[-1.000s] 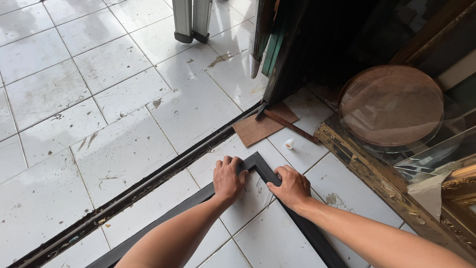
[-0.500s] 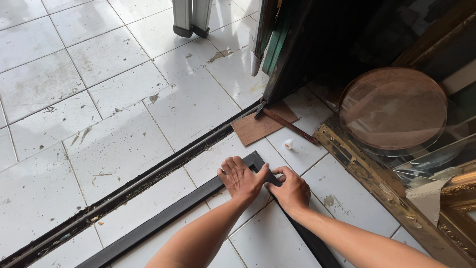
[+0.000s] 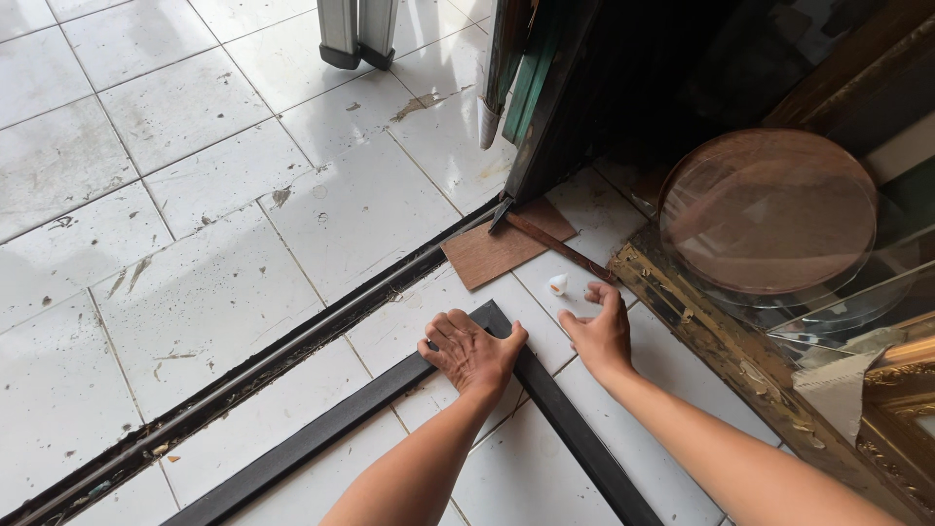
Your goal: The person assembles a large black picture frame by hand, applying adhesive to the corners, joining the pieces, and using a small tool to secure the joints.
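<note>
A black frame (image 3: 321,433) lies flat on the white tiled floor, its two strips meeting in a corner near the middle. My left hand (image 3: 469,353) rests palm down on that corner, fingers spread over the joint. My right hand (image 3: 601,329) is off the frame, on the tile just right of the corner, with its fingers curled near a small white object (image 3: 557,284). I cannot see anything held in it.
A dark floor track (image 3: 292,346) runs diagonally past the frame. A brown board piece (image 3: 497,248) lies beyond the corner. A round glass pane (image 3: 769,209) and ornate gold frames (image 3: 721,341) lean at right. Metal ladder feet (image 3: 355,34) stand at top.
My right hand has left the frame corner and moved right and forward toward the small white object. My left hand has stayed pressed on the corner. The view has shifted slightly.
</note>
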